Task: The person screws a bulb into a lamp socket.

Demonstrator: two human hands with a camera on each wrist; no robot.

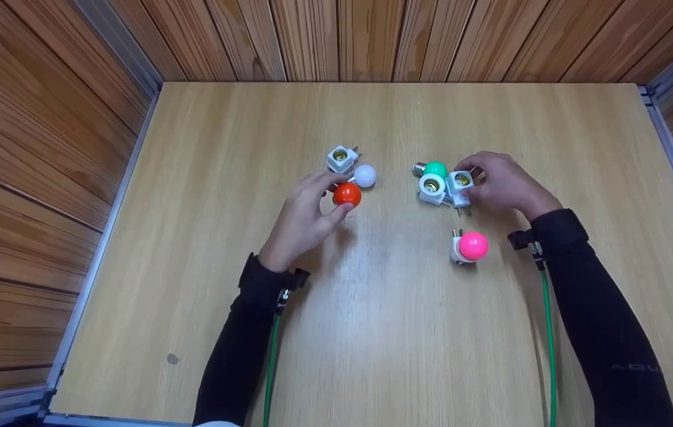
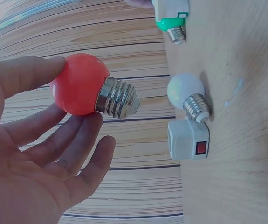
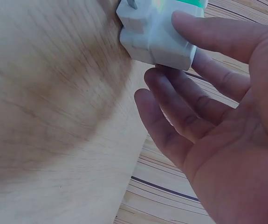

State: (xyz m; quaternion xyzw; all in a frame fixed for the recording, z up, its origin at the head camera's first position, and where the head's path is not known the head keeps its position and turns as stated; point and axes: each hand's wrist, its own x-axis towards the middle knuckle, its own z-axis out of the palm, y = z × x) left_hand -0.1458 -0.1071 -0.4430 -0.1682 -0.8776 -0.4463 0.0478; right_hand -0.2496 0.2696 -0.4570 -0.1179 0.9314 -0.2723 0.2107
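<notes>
My left hand [image 1: 306, 216] pinches a red light bulb [image 1: 347, 194] by its round globe, above the table. Its metal screw base [image 2: 118, 99] points away from the palm in the left wrist view. Just beyond lie a white light bulb [image 1: 364, 176] and a white plug-in lamp socket [image 1: 339, 160] with a red switch [image 2: 201, 147]. My right hand [image 1: 505, 184] holds another white lamp socket [image 3: 164, 39] between thumb and fingers, at the tabletop. Close against that one are a round-mouthed socket [image 1: 431, 198] and a green light bulb [image 1: 435, 169].
Nearer to me, a pink light bulb [image 1: 473, 246] sits in a white socket [image 1: 454, 251] with its prongs pointing away. Wooden plank walls [image 1: 366, 41] bound the table [image 1: 372, 332] at the back and sides. Green cables [image 1: 546, 332] run from both wrists.
</notes>
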